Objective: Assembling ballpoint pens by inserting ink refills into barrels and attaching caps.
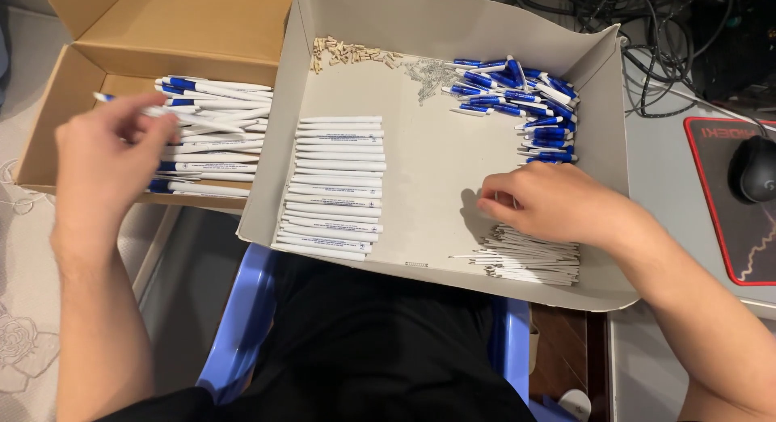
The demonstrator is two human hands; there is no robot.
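Tray: big grey cardboard tray [436, 159] on the lap, holds pretty much all the pen parts
Box: brown cardboard box [174, 42] just left of the tray, flaps open, stack of finished blue-and-white pens [218, 139] inside
Chair: blue plastic chair [242, 325] under the tray
Mouse pad: black one with a red edge [727, 204] off to the right, black mouse [756, 170] on it
Left hand: left hand [101, 159] over the box, fingers pinched around one assembled pen [121, 103], blurry
Right hand: right hand [546, 204] palm down in the tray, fingertips curled onto the thin refills [529, 260]; can't tell if it's actually gripping one
Barrels: neat row of white barrels [333, 187] mid-tray
Clips: blue caps [521, 99] heaped in the far right corner
Small bits: springs [420, 73] and tan tips [347, 52] along the back wall
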